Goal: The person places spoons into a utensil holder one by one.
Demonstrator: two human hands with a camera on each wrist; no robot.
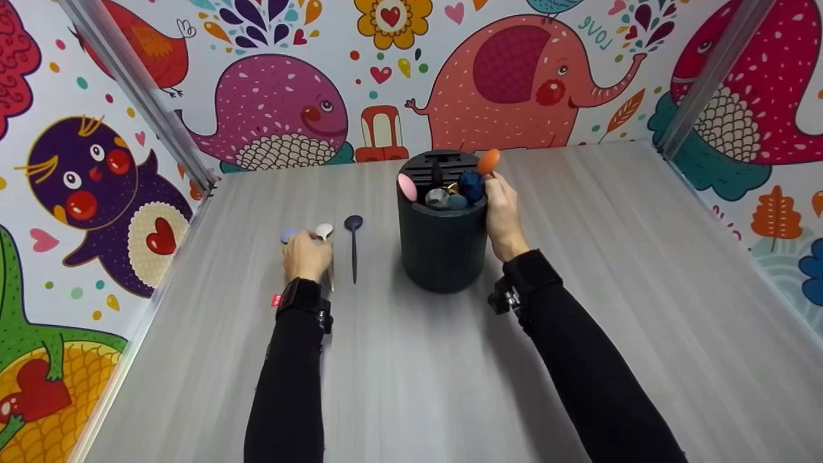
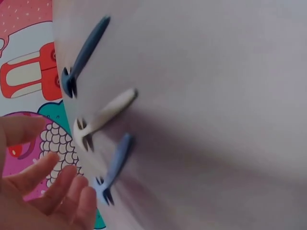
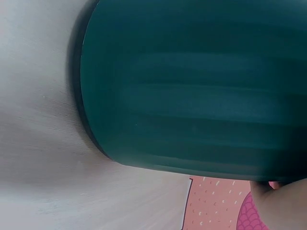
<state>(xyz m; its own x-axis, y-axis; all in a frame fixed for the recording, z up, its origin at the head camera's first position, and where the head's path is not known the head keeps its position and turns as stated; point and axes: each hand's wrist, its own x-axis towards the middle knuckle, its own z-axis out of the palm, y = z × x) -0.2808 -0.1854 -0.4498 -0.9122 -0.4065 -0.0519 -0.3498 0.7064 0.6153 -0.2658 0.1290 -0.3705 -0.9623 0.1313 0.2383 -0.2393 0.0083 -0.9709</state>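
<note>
Three slim utensils with rounded, spoon-like heads lie side by side on the table: a dark blue one [image 1: 353,223], a white one [image 1: 324,231] and a lavender one [image 1: 289,236]. My left hand [image 1: 307,257] is over the white and lavender ones, hiding much of their handles; in the left wrist view its fingers [image 2: 60,189] are spread, with nothing between them. Notches show in the utensils' heads there. My right hand [image 1: 503,212] grips the upper right side of a dark green utensil holder [image 1: 442,251], close to an orange utensil [image 1: 490,161].
The holder stands upright, with a slotted black section [image 1: 443,157] at its back and several utensil heads showing, among them a pink one [image 1: 407,188] and a blue one [image 1: 472,185]. Printed cartoon panels [image 1: 276,116] wall the grey table [image 1: 411,386] at back and sides.
</note>
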